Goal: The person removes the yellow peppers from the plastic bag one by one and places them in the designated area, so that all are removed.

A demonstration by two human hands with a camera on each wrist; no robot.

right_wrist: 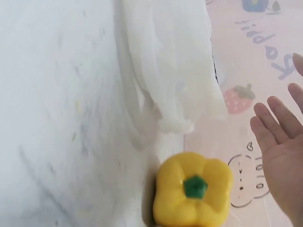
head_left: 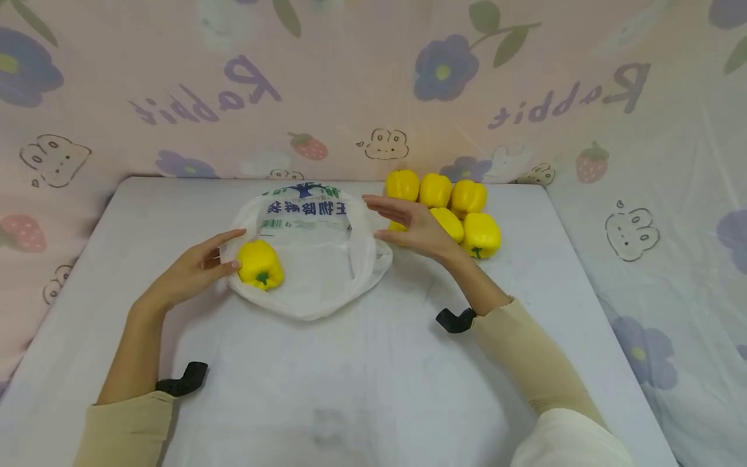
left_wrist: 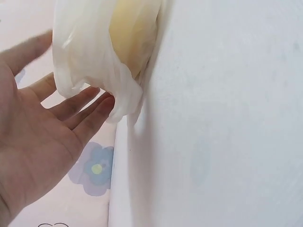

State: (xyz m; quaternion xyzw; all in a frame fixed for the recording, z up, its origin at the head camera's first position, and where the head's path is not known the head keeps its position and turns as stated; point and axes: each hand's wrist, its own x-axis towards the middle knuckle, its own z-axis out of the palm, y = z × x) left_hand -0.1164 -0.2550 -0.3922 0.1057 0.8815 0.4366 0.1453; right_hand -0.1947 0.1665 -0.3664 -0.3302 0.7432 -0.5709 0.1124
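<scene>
A white plastic bag (head_left: 309, 279) with blue and green print lies with its mouth spread wide on the table. One yellow bell pepper (head_left: 260, 263) with a green stem sits inside, at the left; through the bag's side it shows as a pale yellow patch in the left wrist view. My left hand (head_left: 201, 263) is at the bag's left rim, fingers loosely extended and touching the plastic (left_wrist: 94, 52). At the right rim is my right hand (head_left: 414, 227), its fingers straight and holding nothing. It partly covers the other yellow peppers (head_left: 481, 235) behind it.
Several yellow peppers (head_left: 435, 190) stand grouped at the table's back right; a single pepper (right_wrist: 193, 189) shows near the bag in the right wrist view. Patterned cloth (head_left: 327, 84) hangs behind the white table (head_left: 350, 389).
</scene>
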